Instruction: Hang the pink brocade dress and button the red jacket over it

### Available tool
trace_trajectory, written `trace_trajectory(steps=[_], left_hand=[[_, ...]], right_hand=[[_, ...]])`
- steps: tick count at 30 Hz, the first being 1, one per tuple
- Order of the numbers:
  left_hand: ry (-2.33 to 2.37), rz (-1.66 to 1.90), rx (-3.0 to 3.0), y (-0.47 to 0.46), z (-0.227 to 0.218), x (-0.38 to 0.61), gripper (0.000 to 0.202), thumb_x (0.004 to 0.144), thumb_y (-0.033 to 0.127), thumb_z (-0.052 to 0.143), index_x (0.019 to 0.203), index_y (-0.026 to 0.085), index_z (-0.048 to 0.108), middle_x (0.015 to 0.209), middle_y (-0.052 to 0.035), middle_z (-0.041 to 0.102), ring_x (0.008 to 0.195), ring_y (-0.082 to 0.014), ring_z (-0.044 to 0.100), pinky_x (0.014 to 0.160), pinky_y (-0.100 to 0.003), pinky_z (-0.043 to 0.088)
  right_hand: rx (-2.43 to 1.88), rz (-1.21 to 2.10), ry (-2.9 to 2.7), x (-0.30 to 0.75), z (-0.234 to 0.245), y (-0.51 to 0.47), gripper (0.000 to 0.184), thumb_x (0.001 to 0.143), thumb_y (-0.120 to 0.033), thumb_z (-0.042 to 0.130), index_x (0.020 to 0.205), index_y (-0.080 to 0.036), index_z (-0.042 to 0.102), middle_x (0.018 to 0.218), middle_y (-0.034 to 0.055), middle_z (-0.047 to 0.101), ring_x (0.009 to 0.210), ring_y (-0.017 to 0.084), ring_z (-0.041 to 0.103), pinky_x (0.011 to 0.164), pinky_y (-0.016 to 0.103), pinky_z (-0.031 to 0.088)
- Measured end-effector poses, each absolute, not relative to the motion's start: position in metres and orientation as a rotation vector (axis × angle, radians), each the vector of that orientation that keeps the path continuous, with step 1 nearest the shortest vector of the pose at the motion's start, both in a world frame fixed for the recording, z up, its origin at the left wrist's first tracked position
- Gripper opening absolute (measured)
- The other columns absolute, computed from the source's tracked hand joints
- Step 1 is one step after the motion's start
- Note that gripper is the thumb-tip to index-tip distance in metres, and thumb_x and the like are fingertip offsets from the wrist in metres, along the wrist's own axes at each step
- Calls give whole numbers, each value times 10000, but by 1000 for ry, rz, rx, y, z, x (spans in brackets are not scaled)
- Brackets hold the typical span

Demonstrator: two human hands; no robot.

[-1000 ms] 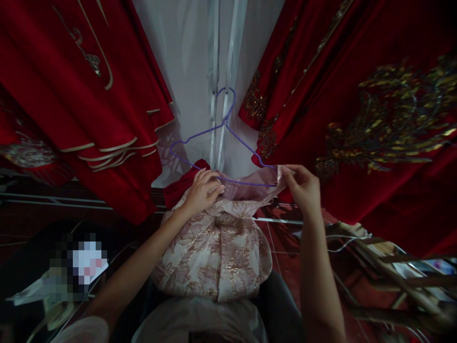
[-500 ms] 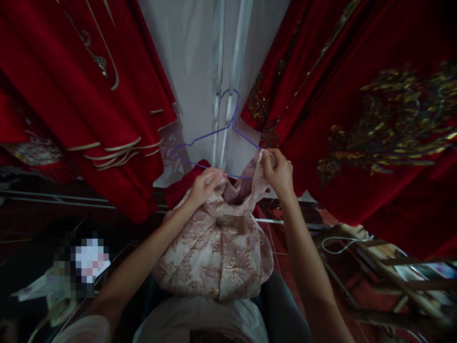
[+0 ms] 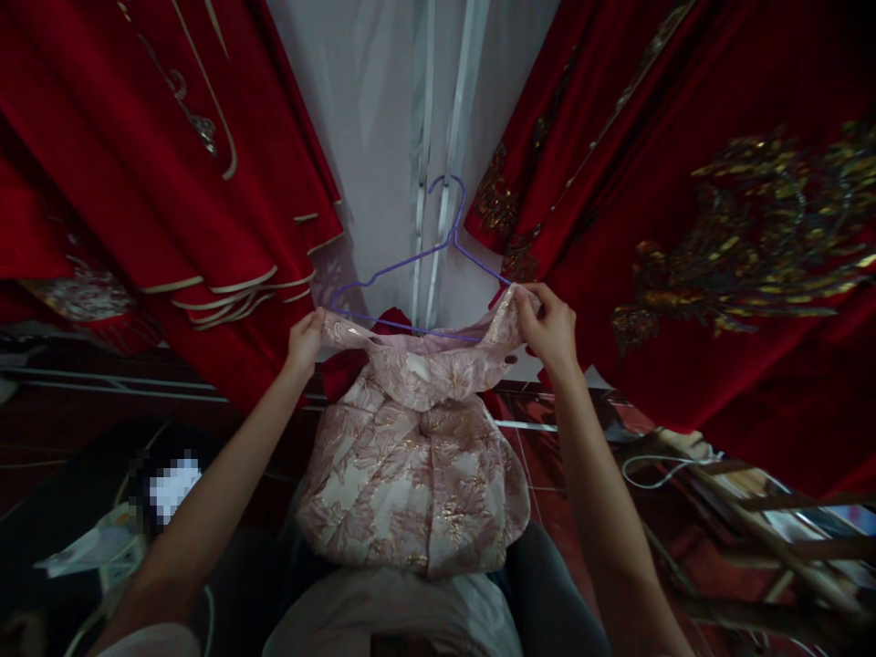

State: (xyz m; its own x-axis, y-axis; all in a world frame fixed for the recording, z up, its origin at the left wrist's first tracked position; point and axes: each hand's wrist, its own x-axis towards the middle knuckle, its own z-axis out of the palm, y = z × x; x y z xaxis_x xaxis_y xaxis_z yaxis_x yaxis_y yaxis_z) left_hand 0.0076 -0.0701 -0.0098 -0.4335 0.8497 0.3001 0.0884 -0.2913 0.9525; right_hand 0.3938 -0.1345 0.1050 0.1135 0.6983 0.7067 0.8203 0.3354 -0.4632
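A pale pink brocade garment [image 3: 417,456] with a gold leaf pattern hangs in front of me. My left hand [image 3: 305,339] pinches its left shoulder edge. My right hand [image 3: 547,324] grips its right shoulder edge, up against the right arm of a purple wire hanger [image 3: 411,265]. The garment's top edge is stretched wide between both hands, just under the hanger's bottom bar. The hanger's hook sits on white vertical rails [image 3: 442,137] on the wall. A bit of red cloth [image 3: 393,321] shows behind the garment's neckline.
Red velvet garments with cream trim [image 3: 171,182] hang at the left. Red garments with gold embroidery [image 3: 718,228] hang at the right. A metal rack with a white cable [image 3: 684,465] stands low on the right. The floor has red tiles [image 3: 540,456]. Dark clutter lies at lower left.
My left hand moved left from the garment's middle to its left shoulder, spreading the top edge wide. My right hand stayed near the hanger's right arm.
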Motion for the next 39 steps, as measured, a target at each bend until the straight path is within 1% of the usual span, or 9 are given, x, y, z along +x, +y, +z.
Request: trace_trajectory(steps=[4, 8, 16, 21, 23, 28, 30, 35, 39], left_hand=[[1213, 1778, 1048, -66, -8, 13, 496, 653, 618, 663, 793, 143, 630, 708, -6, 620, 627, -109, 539, 625, -220, 419], [1173, 1802, 1135, -61, 11, 18, 474, 675, 588, 663, 858, 151, 657, 784, -22, 655, 689, -115, 578, 673, -221, 444], [1193, 1722, 1442, -66, 36, 14, 408, 746, 542, 629, 857, 154, 691, 825, -39, 683, 738, -135, 598, 720, -240, 449], [1220, 1510, 1839, -56, 68, 32, 374, 814, 486, 579, 899, 147, 713, 649, -6, 602, 627, -136, 546, 607, -227, 397], [1203, 1437, 1932, -48, 74, 42, 371, 843, 471, 544, 887, 143, 711, 641, -7, 590, 615, -136, 538, 609, -232, 399], [1196, 1494, 2078, -41, 69, 45, 371, 898, 448, 456, 959, 164, 687, 937, -62, 670, 900, -168, 601, 850, -269, 428], [1241, 1572, 2015, -44, 66, 38, 372, 903, 452, 445, 1004, 169, 664, 999, -67, 667, 948, -171, 598, 883, -283, 427], [1302, 1600, 1791, -51, 49, 15, 410, 859, 525, 488, 931, 158, 655, 930, -52, 676, 903, -169, 604, 865, -276, 451], [1322, 1625, 1704, -57, 33, 1, 404, 768, 540, 599, 848, 149, 657, 822, -34, 680, 778, -148, 615, 751, -247, 487]], right_hand=[[-1400, -144, -1629, 394, 107, -135, 353, 910, -461, 440, 972, -205, 675, 862, 43, 714, 796, 209, 650, 738, 286, 441], [-1395, -137, -1651, 396, 109, -136, 365, 910, -474, 434, 975, -204, 672, 862, 43, 711, 781, 203, 647, 730, 280, 442], [-1383, -122, -1674, 395, 111, -138, 370, 905, -484, 433, 963, -203, 666, 843, 38, 707, 748, 190, 638, 691, 259, 438], [-1366, -102, -1701, 396, 113, -138, 341, 902, -456, 446, 963, -203, 666, 823, 31, 700, 737, 183, 639, 670, 249, 431], [-1367, -118, -1680, 398, 114, -138, 348, 902, -458, 445, 965, -200, 669, 826, 32, 701, 742, 183, 640, 679, 253, 434], [-1370, -113, -1684, 401, 115, -136, 372, 901, -480, 442, 956, -197, 676, 847, 35, 708, 750, 184, 641, 710, 264, 445], [-1361, -102, -1682, 400, 114, -135, 372, 905, -481, 442, 962, -198, 676, 850, 34, 709, 763, 184, 644, 715, 259, 443], [-1349, -107, -1668, 398, 111, -134, 373, 909, -480, 446, 977, -197, 680, 851, 36, 709, 782, 185, 649, 714, 255, 441], [-1339, -107, -1674, 400, 109, -132, 378, 906, -487, 450, 972, -195, 681, 835, 37, 707, 758, 183, 645, 694, 258, 441]])
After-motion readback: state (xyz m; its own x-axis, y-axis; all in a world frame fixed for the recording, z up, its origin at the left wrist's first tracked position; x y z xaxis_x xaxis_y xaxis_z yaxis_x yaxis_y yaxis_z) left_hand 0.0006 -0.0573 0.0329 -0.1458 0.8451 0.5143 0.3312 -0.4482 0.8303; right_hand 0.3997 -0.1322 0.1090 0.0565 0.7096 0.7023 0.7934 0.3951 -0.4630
